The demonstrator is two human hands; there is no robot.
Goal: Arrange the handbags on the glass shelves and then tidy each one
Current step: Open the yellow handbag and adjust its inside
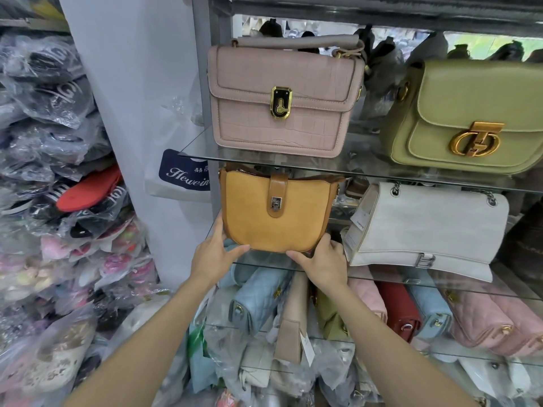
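Observation:
A mustard-yellow handbag (258, 218) with a tan strap and silver clasp stands upright at the left end of the middle glass shelf (382, 278). My left hand (213, 252) grips its lower left corner, thumb along the front bottom edge and fingers up the side. My right hand (323, 264) grips the lower right corner the same way. A white chain-strap handbag (426, 227) leans just to the right on the same shelf. On the upper glass shelf (338, 167) stand a pink croc-textured handbag (282, 98) and an olive-green handbag (470, 113).
Below, a lower shelf is packed with a light-blue quilted bag (261, 298), a red bag (399, 309), a pink quilted bag (484, 315) and plastic-wrapped bags. A white pillar (132, 113) stands left of the shelves. Piles of plastic-wrapped goods (58, 171) fill the far left.

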